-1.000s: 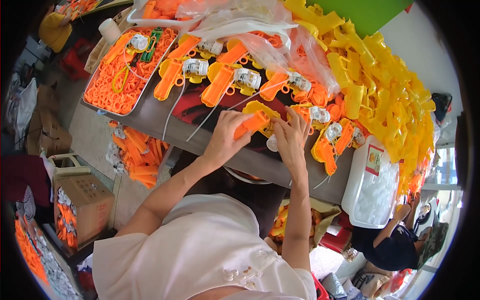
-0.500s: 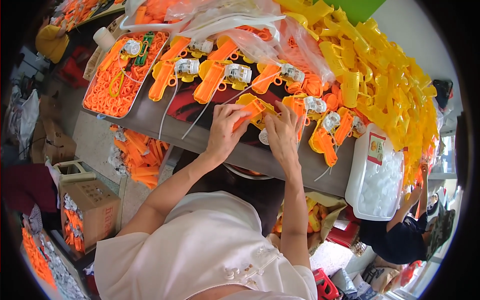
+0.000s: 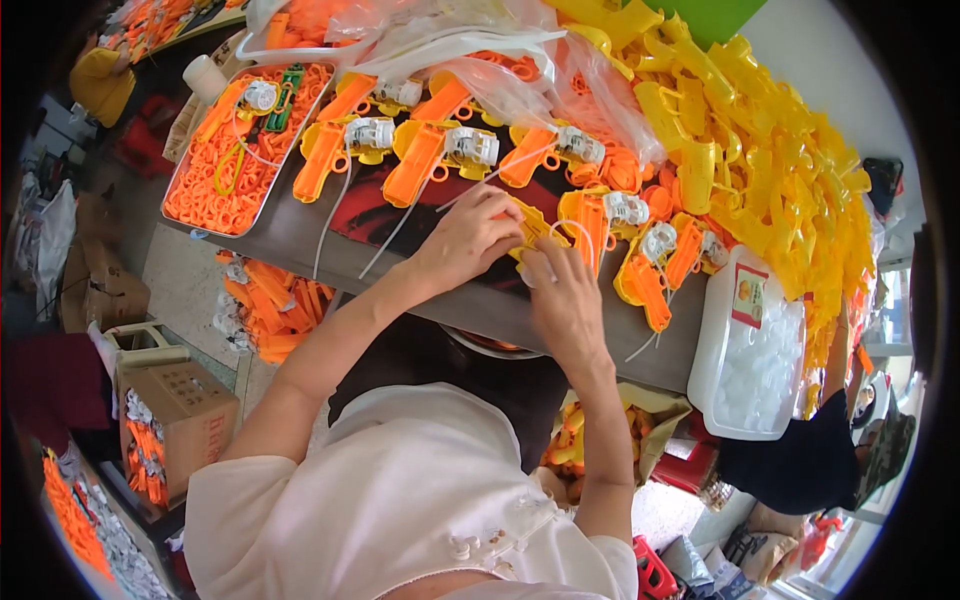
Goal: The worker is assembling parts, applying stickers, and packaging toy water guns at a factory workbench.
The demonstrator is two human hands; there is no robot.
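Observation:
My left hand point(image 3: 468, 235) is closed over one end of a yellow toy-gun shell point(image 3: 533, 229) at the table's front edge. Its fingers hide most of the orange part inside that shell. My right hand point(image 3: 566, 290) has its fingertips together at the shell's near side, and a thin white tube point(image 3: 585, 238) loops up from beside them. Whatever the right fingertips pinch is hidden. Just right of the shell lies a toy-gun half point(image 3: 588, 222) with an orange piece and a white gear unit point(image 3: 626, 208). Similar toy-gun halves point(image 3: 413, 165) lie in a row beyond my hands.
A metal tray point(image 3: 172, 208) of orange rings stands at left. Clear plastic bags point(image 3: 480, 45) lie at the back, beside a tall heap of yellow shells point(image 3: 745, 130). At right is a white tub point(image 3: 712, 385) of translucent pieces. Another person's dark sleeve point(image 3: 790, 455) shows beyond it.
My left hand has slid over the shell, covering the orange piece that showed before. My right fingers have drawn together and moved down slightly. A white tube loop now rises beside them.

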